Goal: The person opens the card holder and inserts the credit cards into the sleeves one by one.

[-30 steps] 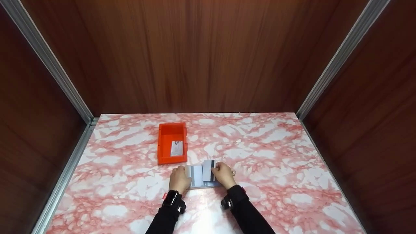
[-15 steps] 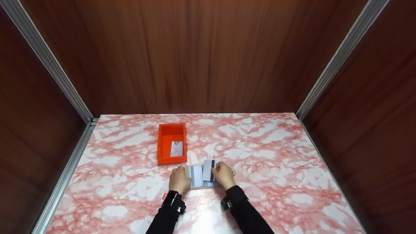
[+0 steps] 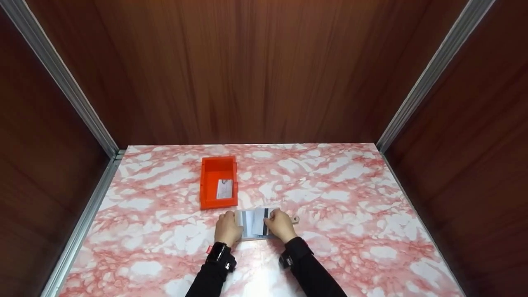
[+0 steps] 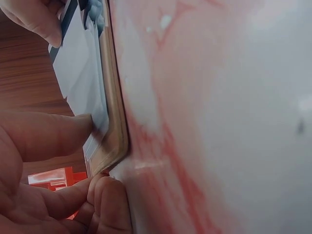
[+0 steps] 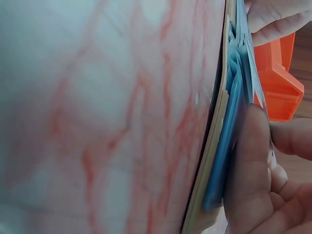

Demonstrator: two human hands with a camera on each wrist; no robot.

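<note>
A tan card holder point(image 4: 115, 97) with clear plastic sleeves lies opened out on the table. At its left edge my left hand point(image 3: 227, 229) grips the cover, thumb on top of the sleeves and fingers at the edge. My right hand point(image 3: 281, 226) pinches a pale card point(image 3: 258, 220) with a black stripe, between thumb and finger. The card lies over the sleeves; whether its lower end is inside one I cannot tell. In the right wrist view, bluish sleeves point(image 5: 229, 141) stand slightly raised from the cover beside the right thumb.
An orange bin point(image 3: 208, 202) stands behind the left hand, with a printed white card point(image 3: 224, 189) lying inside. A snap strap point(image 3: 295, 219) sticks out right of the card holder. Wood-patterned panels point(image 3: 247, 82) enclose the red-and-white marbled table point(image 3: 338, 231).
My right hand has brought the striped card left and nearer to me, down over the sleeves. The snap strap shows more fully now. The left hand stays in place.
</note>
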